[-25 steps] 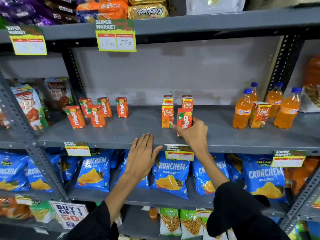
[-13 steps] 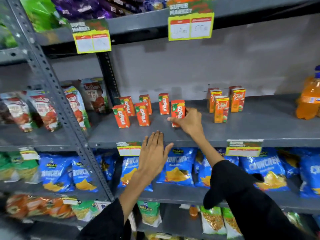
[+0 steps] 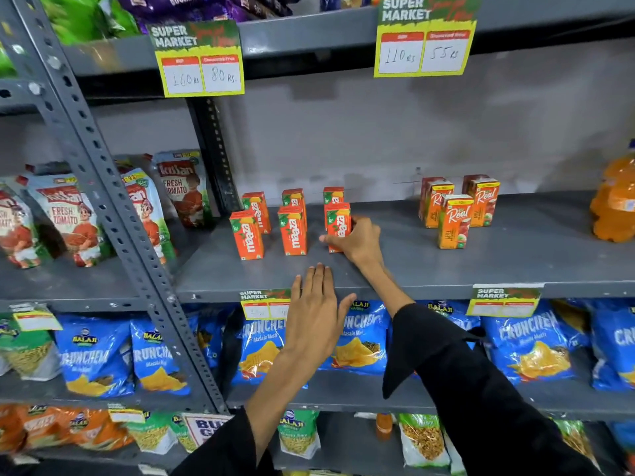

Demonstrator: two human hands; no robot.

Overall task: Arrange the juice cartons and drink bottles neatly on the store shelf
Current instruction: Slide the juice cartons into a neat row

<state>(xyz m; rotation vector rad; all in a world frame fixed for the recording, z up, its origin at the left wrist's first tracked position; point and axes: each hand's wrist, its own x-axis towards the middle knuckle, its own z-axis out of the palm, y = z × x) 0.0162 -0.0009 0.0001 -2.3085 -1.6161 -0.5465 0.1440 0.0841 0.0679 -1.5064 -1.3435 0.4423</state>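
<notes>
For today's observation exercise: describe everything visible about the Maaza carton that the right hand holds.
The carton is a small orange box, seemingly coated card, with a green top corner and white "maaza" lettering running up its front. It stands upright on the grey shelf, at the right end of the front row of three, another carton close behind it. The right hand wraps its right side and lower front in a closed grip.

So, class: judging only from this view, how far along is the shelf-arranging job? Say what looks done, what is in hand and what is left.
Done: five Maaza cartons stand upright in tidy rows.
In hand: the right hand grips the sixth Maaza carton at the front right of that block; the left hand is open at the shelf edge.
Left: the Real cartons look staggered, and an orange bottle sits at the far right.
</notes>
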